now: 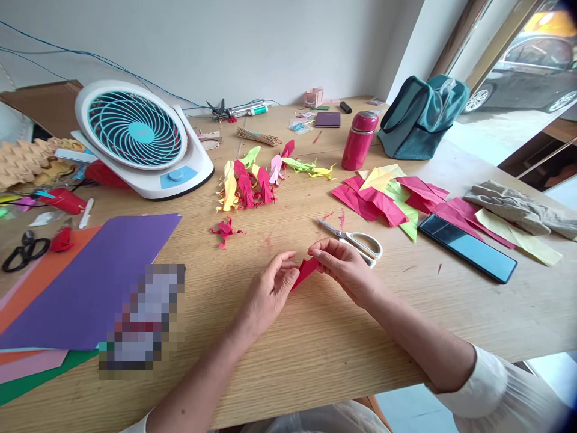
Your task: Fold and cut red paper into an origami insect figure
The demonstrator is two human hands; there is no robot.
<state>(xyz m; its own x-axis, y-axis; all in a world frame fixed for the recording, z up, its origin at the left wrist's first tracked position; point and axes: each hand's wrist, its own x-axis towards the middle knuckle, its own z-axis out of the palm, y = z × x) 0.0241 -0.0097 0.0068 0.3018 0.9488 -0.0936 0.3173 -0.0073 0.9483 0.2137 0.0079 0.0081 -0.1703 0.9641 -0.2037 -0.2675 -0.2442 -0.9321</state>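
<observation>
A small folded red paper [305, 273] is held between my two hands above the wooden table. My left hand [270, 291] has its thumb and fingers closed on the paper's left side. My right hand [340, 264] pinches its upper right end. Just beyond my right hand lie scissors with white handles [365, 245], partly hidden by the hand. A red folded paper figure [225, 231] sits by itself to the upper left. Farther back stands a group of several folded figures in yellow, red, pink and green [246, 183].
A white and blue fan [139, 135] stands back left, above purple sheets [94, 276] and a pixelated object [146, 319]. At right are loose red and yellow papers [372, 201], a phone [469, 246], a red flask [359, 141] and a teal bag [412, 129].
</observation>
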